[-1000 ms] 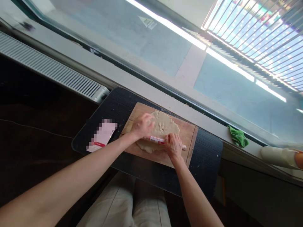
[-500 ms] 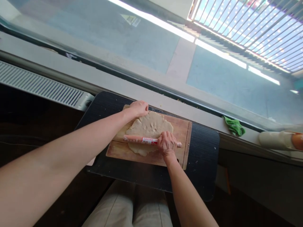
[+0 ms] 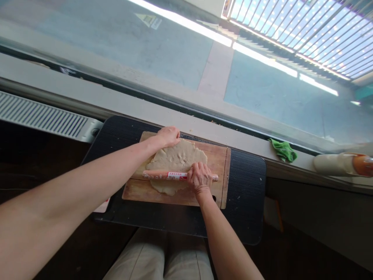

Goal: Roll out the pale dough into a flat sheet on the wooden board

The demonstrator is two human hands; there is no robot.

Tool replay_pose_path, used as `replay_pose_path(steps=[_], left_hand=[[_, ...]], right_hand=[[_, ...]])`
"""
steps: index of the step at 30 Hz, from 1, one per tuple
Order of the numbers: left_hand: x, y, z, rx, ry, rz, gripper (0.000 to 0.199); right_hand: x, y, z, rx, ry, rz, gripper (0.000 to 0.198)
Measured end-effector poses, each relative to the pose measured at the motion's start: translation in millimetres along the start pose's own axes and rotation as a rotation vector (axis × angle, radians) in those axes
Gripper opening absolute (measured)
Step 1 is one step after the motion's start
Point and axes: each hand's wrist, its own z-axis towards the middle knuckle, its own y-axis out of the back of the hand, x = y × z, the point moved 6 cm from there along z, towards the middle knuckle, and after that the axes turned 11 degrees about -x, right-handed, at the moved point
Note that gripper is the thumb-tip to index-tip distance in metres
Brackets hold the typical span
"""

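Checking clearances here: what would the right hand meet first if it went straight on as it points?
Probably the flat beige dough sheet just beyond the slender brown rolling pin the right hand holds; height above it is unclear.

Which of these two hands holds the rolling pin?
The right hand, wrapped over the rolling pin; the left hand is by the far edge of the dough.
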Motion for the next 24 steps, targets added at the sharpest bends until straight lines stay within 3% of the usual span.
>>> replay_pose_path(steps=[9,16,24], left_hand=[[-11.3,0.5,3.0,0.065,0.039,0.039,0.021],[-18.7,0.5,16.4,0.129,-0.062,0.060,0.018],[-16.0,-2.7,9.0,-0.002,-0.136,-0.011,0.022]], right_hand=[[-1.4,-1.3,0.0,-0.006,-0.003,0.007,0.012],[-1.2,-2.5,0.3,0.004,-0.006,0.021,0.011],[-1.4,-2.8,0.8,0.023,-0.018,0.021,0.010]])
